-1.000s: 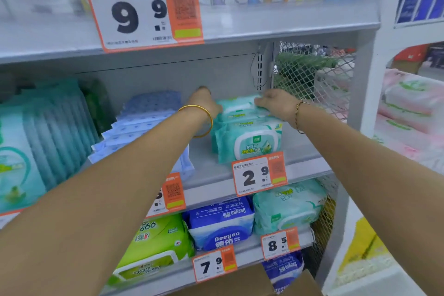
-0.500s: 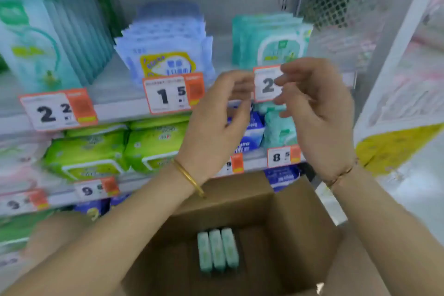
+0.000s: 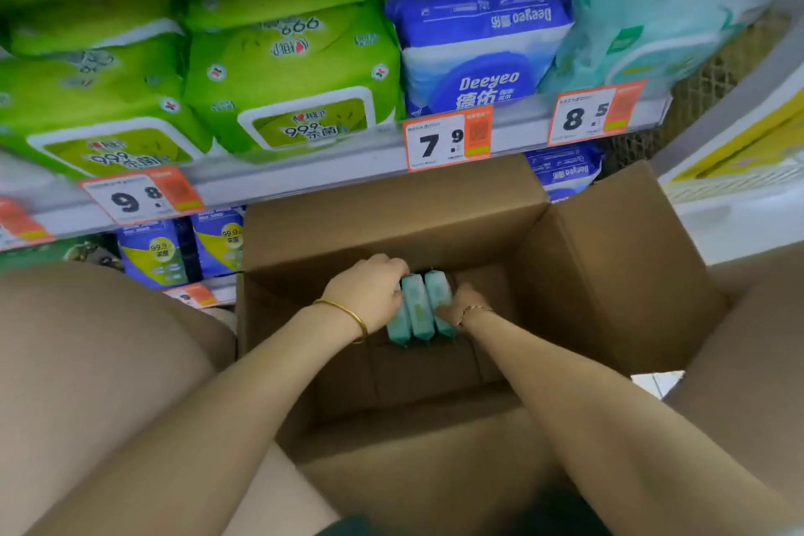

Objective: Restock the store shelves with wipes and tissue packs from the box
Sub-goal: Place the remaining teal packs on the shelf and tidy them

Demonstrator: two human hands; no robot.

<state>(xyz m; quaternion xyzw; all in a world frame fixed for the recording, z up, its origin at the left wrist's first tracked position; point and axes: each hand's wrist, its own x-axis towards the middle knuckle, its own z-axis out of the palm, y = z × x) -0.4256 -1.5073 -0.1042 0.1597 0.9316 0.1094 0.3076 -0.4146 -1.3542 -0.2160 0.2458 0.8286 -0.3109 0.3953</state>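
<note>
Wipes packs [image 3: 418, 309], three teal ones on edge and pressed together, stand deep in the cardboard box [image 3: 391, 231] below the shelf [image 3: 304, 174]. Our left grip [image 3: 370, 292] curls over their left side, our right grip [image 3: 462, 306] clasps their right, and we hold them between both.

deeyeo on blue pack [image 3: 480, 57], 7.9 price tag [image 3: 448, 139]

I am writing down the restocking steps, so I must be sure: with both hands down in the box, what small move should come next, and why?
Probably lift the three teal packs straight up out of the cardboard box. The left hand and right hand grip the bundle from its two sides, the packs stand on edge, and they are the only goods visible inside.
</note>
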